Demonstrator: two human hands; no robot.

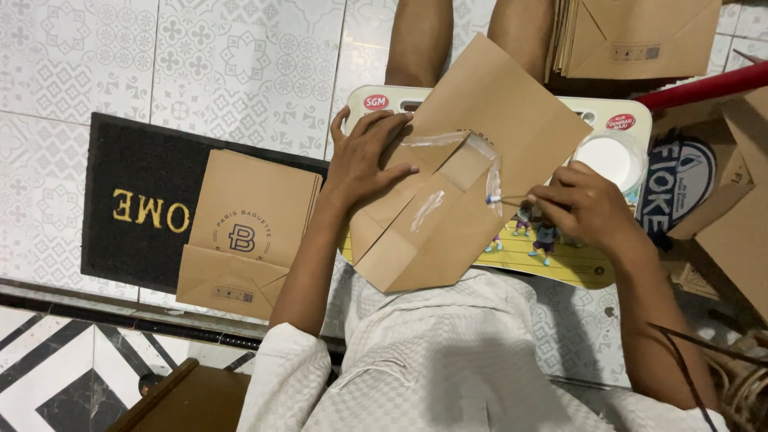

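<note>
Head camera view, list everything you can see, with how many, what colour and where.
Paper bag being glued: one, brown, flat on the tray, wet glue streaks on its folded bottom.
Glue stick: one, thin, glue-tipped, in the right hand.
Lap tray: one, cream and yellow with cartoon figures, under the bag.
Small tub: one, white, round, on the tray's right side.
Finished bags: a small flat pile, brown, on the doormat at left.
Stack of flat bags: one stack, brown, top right.
Doormat: one, black with yellow lettering, on the floor.
Floor tiles: white patterned.
Left hand: pressing the bag flat.
Right hand: holding the glue stick.
</note>
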